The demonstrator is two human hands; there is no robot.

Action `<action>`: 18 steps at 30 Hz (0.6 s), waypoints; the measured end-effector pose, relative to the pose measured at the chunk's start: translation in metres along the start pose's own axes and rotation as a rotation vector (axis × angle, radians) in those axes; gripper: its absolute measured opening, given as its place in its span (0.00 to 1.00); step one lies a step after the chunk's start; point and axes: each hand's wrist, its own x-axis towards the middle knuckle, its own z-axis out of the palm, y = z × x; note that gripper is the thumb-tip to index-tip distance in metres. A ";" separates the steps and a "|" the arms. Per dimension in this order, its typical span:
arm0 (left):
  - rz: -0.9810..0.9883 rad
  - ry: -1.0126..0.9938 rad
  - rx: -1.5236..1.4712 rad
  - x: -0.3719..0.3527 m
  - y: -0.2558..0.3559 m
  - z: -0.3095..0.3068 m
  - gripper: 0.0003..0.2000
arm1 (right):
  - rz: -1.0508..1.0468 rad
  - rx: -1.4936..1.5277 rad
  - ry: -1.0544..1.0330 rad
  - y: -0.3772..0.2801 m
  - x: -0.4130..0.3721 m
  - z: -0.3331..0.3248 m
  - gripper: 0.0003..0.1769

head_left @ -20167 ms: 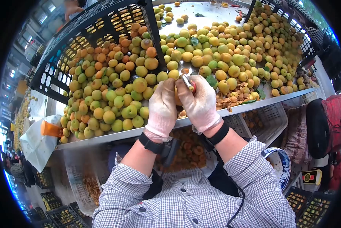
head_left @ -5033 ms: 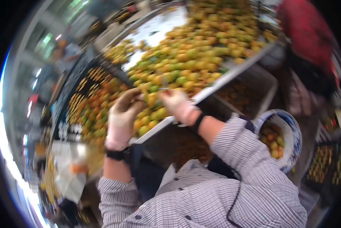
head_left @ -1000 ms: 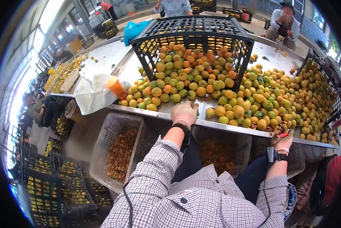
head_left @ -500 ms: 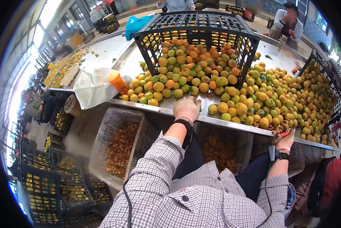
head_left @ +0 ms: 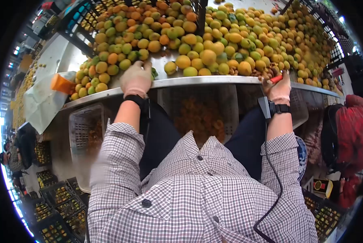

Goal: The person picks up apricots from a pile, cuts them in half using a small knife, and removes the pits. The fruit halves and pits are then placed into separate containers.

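Observation:
My left hand [head_left: 137, 79], in a pale glove, reaches over the table's metal rim to the front of a heap of apricots [head_left: 108, 52]. Its thumb stands a little apart from the bent fingers, and I see no fruit in it. A green leaf [head_left: 154, 73] lies beside the thumb. At the rim farther right, my right hand [head_left: 279, 88], gloved too, is closed around a red-handled tool [head_left: 276, 79]; the working end cannot be made out. Brown pieces [head_left: 263, 73] lie on the table just left of that hand, among yellow and green apricots.
A black crate [head_left: 201, 18] lies tipped over the heap, and another [head_left: 331, 38] stands at the right. Under the table are white crates [head_left: 82, 137], one with orange-brown pieces [head_left: 197, 117]. An orange cup [head_left: 62, 83] lies on a white sheet [head_left: 44, 103] at the left.
The view has tilted down and shifted. My left hand has moved left along the rim, up to the apricot heap. My right hand stays at the rim with the red-handled tool.

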 end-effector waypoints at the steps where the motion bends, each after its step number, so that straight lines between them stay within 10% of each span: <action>1: 0.003 0.003 0.008 0.000 0.000 0.000 0.27 | 0.053 0.048 -0.065 -0.002 -0.002 -0.001 0.24; 18: -0.020 0.004 -0.025 0.002 0.001 0.001 0.28 | -0.012 -0.068 -0.034 0.019 -0.032 0.041 0.23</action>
